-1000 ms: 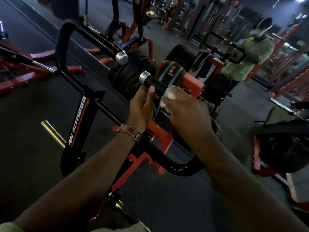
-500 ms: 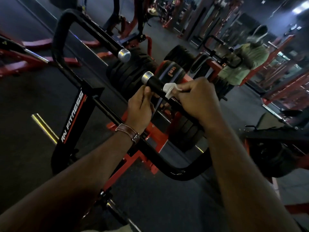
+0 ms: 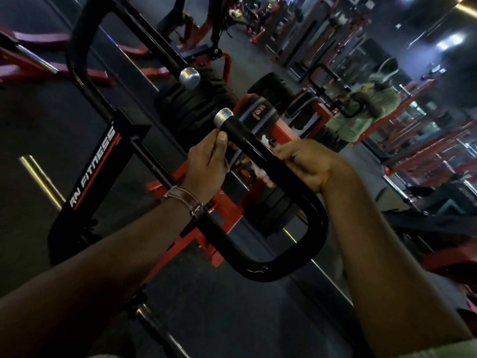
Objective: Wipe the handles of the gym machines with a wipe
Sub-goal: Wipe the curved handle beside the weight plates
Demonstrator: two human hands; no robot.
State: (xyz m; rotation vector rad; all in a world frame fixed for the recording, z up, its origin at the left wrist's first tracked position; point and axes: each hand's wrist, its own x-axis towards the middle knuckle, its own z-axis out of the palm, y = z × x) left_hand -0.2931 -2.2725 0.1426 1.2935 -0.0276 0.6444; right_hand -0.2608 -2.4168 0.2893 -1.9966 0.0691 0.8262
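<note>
A black U-shaped machine handle (image 3: pixel 242 143) with a silver end cap (image 3: pixel 223 116) runs across the centre. My right hand (image 3: pixel 304 164) grips this handle partway down, with a white wipe (image 3: pixel 263 174) wrapped round the bar under its fingers. Wipe edges stick out on both sides of the bar. My left hand (image 3: pixel 206 164) holds the handle just below the end cap, thumb against its left side. Its fingers are hidden behind the bar. A second handle (image 3: pixel 154 45) with its own silver cap (image 3: pixel 189 77) lies further away to the upper left.
The black upright marked RN FITNESS (image 3: pixel 95 171) joins both handles. Black weight plates (image 3: pixel 196 109) and red frame parts (image 3: pixel 222 210) sit behind the hands. A chrome bar (image 3: pixel 41 179) lies left. A mirror at right reflects a person in green (image 3: pixel 361 117).
My right hand has slid the wipe down the handle away from the end cap, baring more of the black grip. My left hand has stayed near the cap.
</note>
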